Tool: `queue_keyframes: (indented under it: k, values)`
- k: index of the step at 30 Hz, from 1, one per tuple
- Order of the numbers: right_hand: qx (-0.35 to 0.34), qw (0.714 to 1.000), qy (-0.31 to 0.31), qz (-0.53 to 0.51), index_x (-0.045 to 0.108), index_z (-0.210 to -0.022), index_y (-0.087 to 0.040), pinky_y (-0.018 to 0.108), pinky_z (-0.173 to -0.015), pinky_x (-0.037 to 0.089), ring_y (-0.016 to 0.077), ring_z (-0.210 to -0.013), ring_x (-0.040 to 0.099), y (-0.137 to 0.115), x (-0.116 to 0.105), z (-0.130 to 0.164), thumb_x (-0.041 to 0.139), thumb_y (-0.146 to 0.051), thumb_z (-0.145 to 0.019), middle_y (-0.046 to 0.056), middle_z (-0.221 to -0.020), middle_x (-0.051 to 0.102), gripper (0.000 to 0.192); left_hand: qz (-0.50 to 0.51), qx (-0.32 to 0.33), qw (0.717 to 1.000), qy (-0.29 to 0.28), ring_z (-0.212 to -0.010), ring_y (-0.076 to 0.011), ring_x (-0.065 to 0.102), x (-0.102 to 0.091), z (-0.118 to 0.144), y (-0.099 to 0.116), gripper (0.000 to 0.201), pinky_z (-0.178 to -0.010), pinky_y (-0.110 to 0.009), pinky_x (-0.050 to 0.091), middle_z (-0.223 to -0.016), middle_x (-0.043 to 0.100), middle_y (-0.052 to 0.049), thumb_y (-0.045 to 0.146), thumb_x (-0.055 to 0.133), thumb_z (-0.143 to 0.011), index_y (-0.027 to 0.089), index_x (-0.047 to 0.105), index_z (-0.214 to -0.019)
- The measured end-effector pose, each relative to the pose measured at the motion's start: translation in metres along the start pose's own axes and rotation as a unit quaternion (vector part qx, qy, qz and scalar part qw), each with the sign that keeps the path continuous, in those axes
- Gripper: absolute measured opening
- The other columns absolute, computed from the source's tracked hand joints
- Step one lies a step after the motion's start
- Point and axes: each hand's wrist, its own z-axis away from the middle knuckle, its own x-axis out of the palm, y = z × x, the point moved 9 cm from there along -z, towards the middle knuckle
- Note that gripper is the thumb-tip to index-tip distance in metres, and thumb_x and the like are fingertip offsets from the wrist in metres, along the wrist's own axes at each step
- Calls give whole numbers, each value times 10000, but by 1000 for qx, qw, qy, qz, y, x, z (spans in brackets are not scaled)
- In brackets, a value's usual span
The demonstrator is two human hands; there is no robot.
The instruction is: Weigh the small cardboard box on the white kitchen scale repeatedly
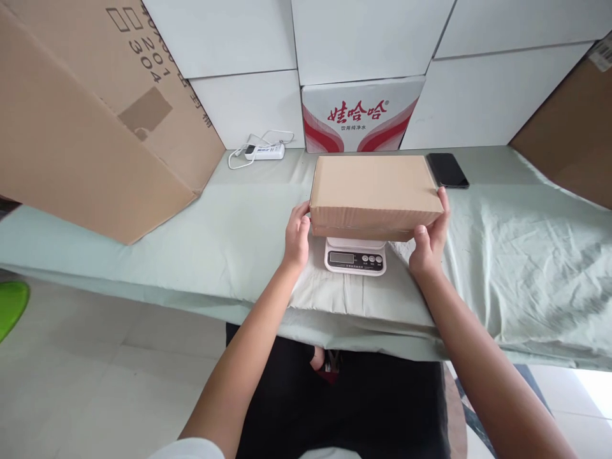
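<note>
Left hand (297,241) and right hand (430,239) grasp 1 closed cardboard box (373,185) by its opposite ends. From here, the box is over 1 white scale (356,260) on the cloth-covered bench (229,233); contact between them cannot be determined.

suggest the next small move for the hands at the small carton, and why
Probably let the small carton rest level on the scale: it covers the scale's rear part, and the left hand and right hand hold its ends.

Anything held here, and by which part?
The small cardboard box, at its near corners: left hand on the left one, right hand on the right.
</note>
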Motion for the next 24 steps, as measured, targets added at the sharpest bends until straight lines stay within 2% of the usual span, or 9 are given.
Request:
queue_keyframes:
  k: [7, 11, 15, 19, 24]
  values:
    - [23, 1000, 3, -5, 405, -1725, -279, 717, -1441, 225, 454, -1756, 279, 5, -1, -1, 610, -909, -868, 145, -1796, 402, 1083, 2, 7, 1000, -9, -1496, -331, 640, 2, -1, 0, 633, -1251, -515, 538, -1528, 710, -107, 798, 499, -1039, 320, 743, -1374]
    - [10, 1000, -8, -3, 364, -1735, -296, 743, -1425, 250, 456, -1741, 321, 5, 0, 0, 579, -877, -919, 138, -1807, 383, 1024, -7, 5, 1000, -8, -1508, -329, 630, 2, -1, -1, 637, -1274, -507, 521, -1525, 715, -100, 805, 484, -1040, 328, 745, -1370]
    - [-2, 1000, -17, -21, 351, -1756, -346, 699, -1451, 227, 429, -1742, 343, 4, 2, 2, 590, -802, -974, 93, -1833, 376, 936, -14, -2, 1000, -6, -1477, -336, 647, 1, -1, -1, 680, -1207, -492, 573, -1514, 713, -118, 835, 481, -1025, 313, 748, -1368]
    - [-11, 999, -18, -26, 337, -1769, -386, 690, -1458, 237, 427, -1745, 338, -1, 3, 2, 577, -807, -979, 54, -1838, 394, 927, -20, 3, 1000, -8, -1504, -333, 626, 0, -1, -1, 663, -1248, -489, 549, -1517, 712, -100, 840, 486, -1020, 335, 762, -1352]
    - [12, 1000, -13, -21, 384, -1752, -329, 680, -1454, 257, 451, -1746, 315, -8, 3, 0, 599, -816, -957, 99, -1815, 403, 957, -27, 0, 1000, -10, -1511, -332, 613, -1, -1, 0, 672, -1262, -479, 533, -1526, 705, -102, 840, 491, -1015, 330, 763, -1357]
